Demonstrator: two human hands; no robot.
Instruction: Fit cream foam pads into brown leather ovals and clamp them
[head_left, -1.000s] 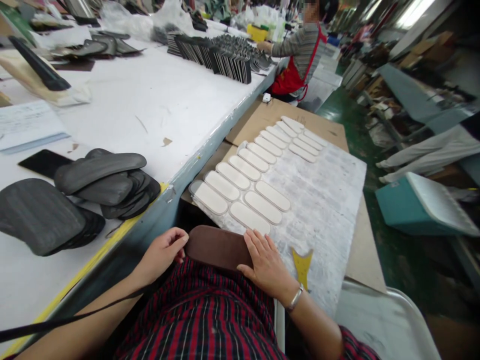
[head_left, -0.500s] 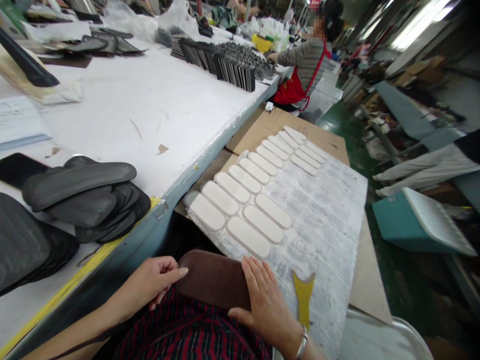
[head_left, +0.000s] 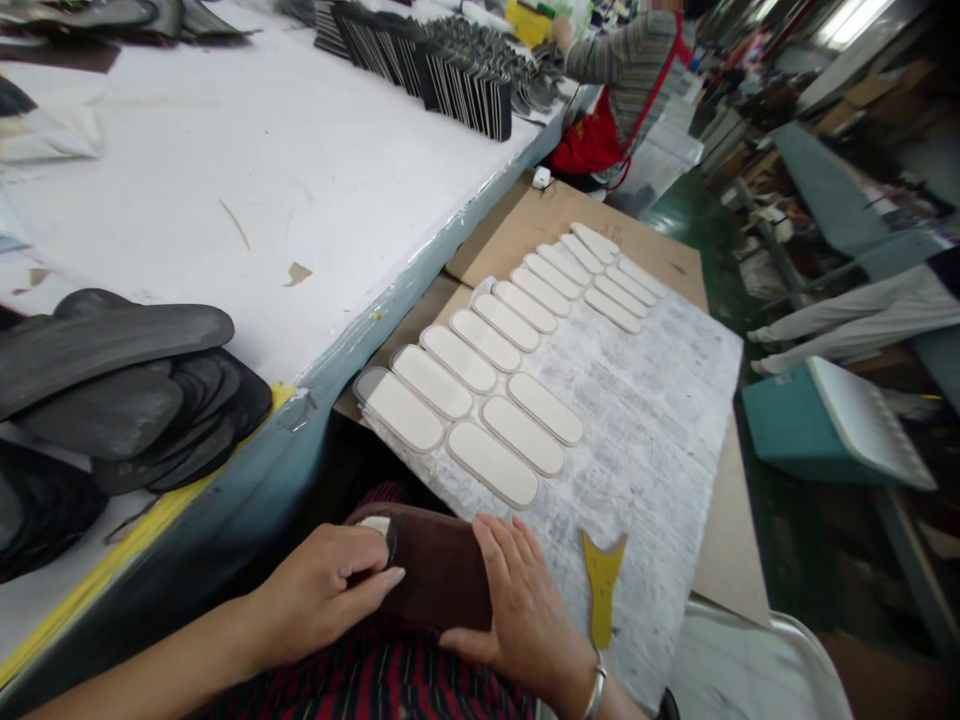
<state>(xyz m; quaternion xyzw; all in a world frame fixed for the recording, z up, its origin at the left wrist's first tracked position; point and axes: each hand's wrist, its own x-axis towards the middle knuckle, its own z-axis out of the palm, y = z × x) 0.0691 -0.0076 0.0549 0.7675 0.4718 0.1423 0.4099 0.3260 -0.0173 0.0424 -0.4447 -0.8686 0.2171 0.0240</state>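
A dark brown oblong piece (head_left: 439, 568), leather-like with rounded ends, lies over my lap. My left hand (head_left: 330, 590) is closed on its left end, where a lifted edge bares a whitish underside beside the fingers. Across the right end rests my right hand (head_left: 517, 600), fingers on top and thumb at the near edge, gripping it. Several cream oblong pieces (head_left: 491, 465) with darker rims lie in rows on the whitish, smeared board (head_left: 637, 420) ahead. A yellow forked tool (head_left: 602, 590) lies on the board, right of my right hand.
To the left, a white-topped table (head_left: 202, 200) carries dark grey oblong pieces (head_left: 135, 400) and a long row of upright dark pieces (head_left: 450, 80). A co-worker in a red apron (head_left: 592, 140) is at its far end. A teal bin (head_left: 787, 430) stands on the right.
My left hand has moved onto the brown piece and pulled up its left end, showing a pale underside. My right hand stays on the other end. The view has shifted somewhat.
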